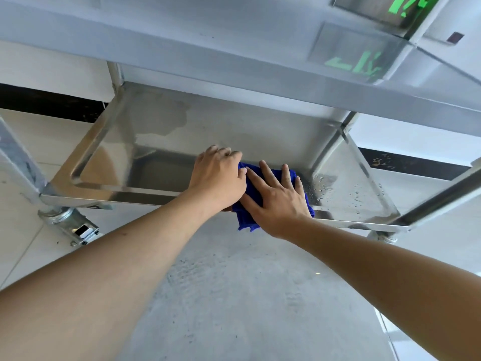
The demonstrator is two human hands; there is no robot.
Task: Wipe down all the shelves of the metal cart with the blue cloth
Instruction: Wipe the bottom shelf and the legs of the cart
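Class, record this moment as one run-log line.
stage: wiping bottom shelf | blue cloth: on front rim | right hand: flat on cloth | left hand: at cloth's left edge | water droplets: right side

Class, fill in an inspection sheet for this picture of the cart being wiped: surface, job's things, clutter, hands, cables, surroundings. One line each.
Surface: the shiny bottom steel shelf of the metal cart shows a damp patch at the back left and water droplets at the right end.
Job's things: a folded blue cloth lies over the shelf's front lip.
Clutter: nothing seen.
Hands: the right hand presses flat on the cloth with fingers spread; the left hand rests beside it, at the cloth's left edge.
Cables: nothing seen.
Surroundings: pale floor tiles, a grey floor patch, a caster wheel, and an upper steel shelf overhead.
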